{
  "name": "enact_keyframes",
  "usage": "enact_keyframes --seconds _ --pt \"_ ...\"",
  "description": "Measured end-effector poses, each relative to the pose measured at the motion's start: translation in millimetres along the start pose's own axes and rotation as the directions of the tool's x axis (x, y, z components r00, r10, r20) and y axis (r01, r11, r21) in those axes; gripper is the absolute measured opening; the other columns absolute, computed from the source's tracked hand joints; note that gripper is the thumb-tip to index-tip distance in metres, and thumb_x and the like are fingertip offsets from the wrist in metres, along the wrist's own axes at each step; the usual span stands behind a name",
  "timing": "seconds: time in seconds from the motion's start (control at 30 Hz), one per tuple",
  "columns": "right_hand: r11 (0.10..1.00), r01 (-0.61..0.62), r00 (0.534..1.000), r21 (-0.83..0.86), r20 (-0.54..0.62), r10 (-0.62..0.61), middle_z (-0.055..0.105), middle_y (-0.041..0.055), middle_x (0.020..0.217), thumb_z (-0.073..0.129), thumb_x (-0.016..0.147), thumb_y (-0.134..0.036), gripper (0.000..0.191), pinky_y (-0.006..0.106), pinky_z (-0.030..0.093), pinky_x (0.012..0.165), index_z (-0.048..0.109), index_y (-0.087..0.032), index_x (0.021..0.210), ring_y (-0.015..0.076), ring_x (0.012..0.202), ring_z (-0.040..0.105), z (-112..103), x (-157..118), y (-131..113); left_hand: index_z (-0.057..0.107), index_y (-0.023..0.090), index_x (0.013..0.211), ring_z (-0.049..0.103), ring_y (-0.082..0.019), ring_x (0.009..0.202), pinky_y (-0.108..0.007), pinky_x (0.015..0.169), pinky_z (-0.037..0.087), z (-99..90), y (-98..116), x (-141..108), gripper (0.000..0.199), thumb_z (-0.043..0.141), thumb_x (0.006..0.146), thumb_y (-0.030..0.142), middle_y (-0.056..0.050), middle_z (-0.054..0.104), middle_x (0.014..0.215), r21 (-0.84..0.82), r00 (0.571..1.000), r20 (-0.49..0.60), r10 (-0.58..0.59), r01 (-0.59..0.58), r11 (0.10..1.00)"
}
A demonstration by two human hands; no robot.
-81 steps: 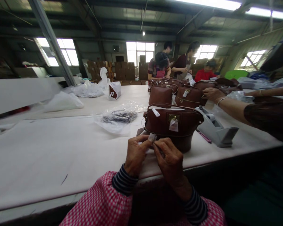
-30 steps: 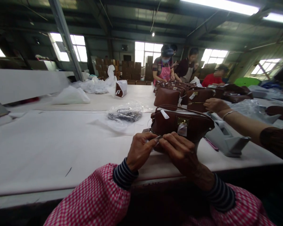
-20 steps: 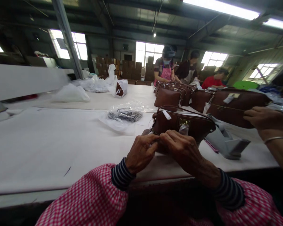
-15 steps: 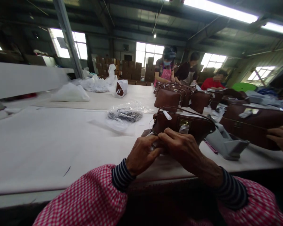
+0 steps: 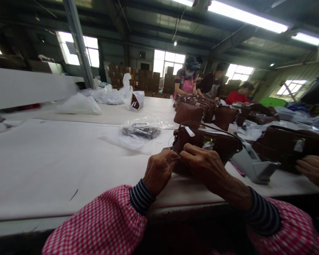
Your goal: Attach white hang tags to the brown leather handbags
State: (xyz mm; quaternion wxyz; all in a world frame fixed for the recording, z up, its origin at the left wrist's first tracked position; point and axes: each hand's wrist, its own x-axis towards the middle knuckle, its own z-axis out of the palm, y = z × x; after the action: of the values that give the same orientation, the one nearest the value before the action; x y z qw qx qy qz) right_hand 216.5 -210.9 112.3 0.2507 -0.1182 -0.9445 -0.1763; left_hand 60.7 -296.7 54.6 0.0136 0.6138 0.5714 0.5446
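Note:
A dark brown leather handbag (image 5: 225, 143) stands upright on the table, its strap on top and a gold-coloured clasp (image 5: 208, 140) on its front. A white wrapped piece (image 5: 189, 131) sits at its upper left, and a thin clear loop hangs from that end. My left hand (image 5: 159, 170) is closed in a pinch at the bag's lower left, on a thin pale strip (image 5: 175, 158). Against the bag's front, my right hand (image 5: 202, 161) is closed too, fingertips meeting the left ones. What the right fingers hold is hidden.
Bagged dark chains (image 5: 142, 131) lie beyond my left hand. A grey tape dispenser (image 5: 257, 166) stands right of the bag. At far right another person's hand (image 5: 313, 170) touches a brown bag (image 5: 278, 147). More brown bags (image 5: 190, 112) and several people are behind.
My left hand has turned slightly and its fingers have drawn a little apart from the right ones. At far right, the other person's bag has turned and shifted.

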Motion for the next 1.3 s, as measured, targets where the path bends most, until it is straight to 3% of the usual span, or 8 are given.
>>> enact_keyframes --seconds 0.17,0.37,0.53,0.77,0.9,1.07,1.17,1.3 --pt "0.996 -0.024 0.999 0.088 0.032 0.021 0.060 0.0008 0.082 0.056 0.091 -0.004 0.017 0.024 0.024 0.053 0.065 -0.017 0.084 0.0106 0.060 0.046 0.4 0.5 1.3 0.071 0.016 0.090 0.064 -0.011 0.069 -0.021 0.067 0.047 1.0 -3.3 0.3 0.020 0.061 0.081 0.001 -0.001 0.074 0.082 -0.080 0.998 0.012 0.059 -0.058 0.995" --pt "0.994 -0.031 0.999 0.106 0.017 0.029 0.057 0.0004 0.076 0.054 0.088 -0.002 0.019 0.025 0.023 0.053 0.063 -0.016 0.077 0.0101 0.057 0.041 3.3 1.5 4.1 0.071 0.017 0.084 0.062 -0.010 0.064 -0.021 0.062 0.046 1.3 0.5 1.6 0.012 0.066 0.079 0.007 0.002 0.071 0.075 -0.178 0.995 0.016 -0.098 0.099 0.979" --pt "0.987 -0.029 0.999 0.158 0.042 0.023 0.059 0.0010 0.081 0.055 0.091 -0.006 0.016 0.023 0.026 0.054 0.064 -0.015 0.081 0.0092 0.059 0.045 1.4 0.7 5.3 0.072 0.017 0.089 0.062 -0.010 0.064 -0.021 0.063 0.045 1.5 -0.2 1.1 0.018 0.065 0.077 0.005 0.001 0.073 0.080 -0.152 0.996 0.006 -0.091 0.091 0.984" --pt "0.994 0.026 1.000 0.105 -0.017 -0.024 0.058 0.0021 0.080 0.048 0.095 -0.005 0.023 0.023 0.030 0.053 0.063 -0.015 0.081 0.0094 0.058 0.046 8.7 -7.4 6.1 0.072 0.017 0.080 0.058 -0.011 0.063 -0.024 0.064 0.044 2.7 -2.2 1.9 0.007 0.068 0.077 0.013 0.002 0.071 0.073 -0.193 0.985 -0.014 -0.171 0.165 0.967" --pt "0.991 0.122 0.981 0.050 -0.159 -0.113 0.062 0.0055 0.080 0.045 0.100 -0.010 0.024 0.024 0.039 0.057 0.065 -0.012 0.087 0.0129 0.065 0.057 17.6 -15.3 4.6 0.072 0.017 0.076 0.055 -0.013 0.064 -0.025 0.062 0.044 4.2 1.9 6.0 0.004 0.071 0.074 0.020 0.001 0.068 0.068 -0.353 0.952 0.010 -0.305 0.289 0.890" --pt "0.968 0.214 0.918 -0.128 -0.313 -0.244 0.069 0.0145 0.092 0.050 0.097 -0.006 0.020 0.031 0.051 0.070 0.066 -0.006 0.109 0.0226 0.086 0.065 32.2 -25.6 2.0 0.070 0.016 0.067 0.052 -0.012 0.059 -0.024 0.056 0.043 6.9 10.7 13.5 0.005 0.072 0.063 0.017 0.002 0.062 0.059 -0.540 0.896 0.045 -0.442 0.393 0.744" --pt "0.969 0.193 0.920 -0.153 -0.316 -0.233 0.070 0.0157 0.097 0.055 0.094 -0.005 0.020 0.033 0.053 0.072 0.066 -0.004 0.111 0.0241 0.088 0.065 37.4 -27.5 0.2 0.070 0.015 0.064 0.047 -0.009 0.054 -0.022 0.052 0.038 8.1 14.3 19.4 0.007 0.072 0.058 0.014 0.004 0.057 0.052 -0.603 0.848 0.092 -0.522 0.464 0.649" --pt "0.980 0.151 0.917 -0.126 -0.352 -0.187 0.069 0.0130 0.089 0.056 0.094 -0.006 0.014 0.032 0.053 0.073 0.068 -0.007 0.102 0.0215 0.083 0.064 37.8 -24.5 -2.7 0.065 0.015 0.064 0.038 -0.005 0.045 -0.019 0.046 0.027 4.2 15.3 22.6 0.012 0.073 0.055 0.011 0.008 0.049 0.045 -0.640 0.785 0.220 -0.579 0.565 0.522"
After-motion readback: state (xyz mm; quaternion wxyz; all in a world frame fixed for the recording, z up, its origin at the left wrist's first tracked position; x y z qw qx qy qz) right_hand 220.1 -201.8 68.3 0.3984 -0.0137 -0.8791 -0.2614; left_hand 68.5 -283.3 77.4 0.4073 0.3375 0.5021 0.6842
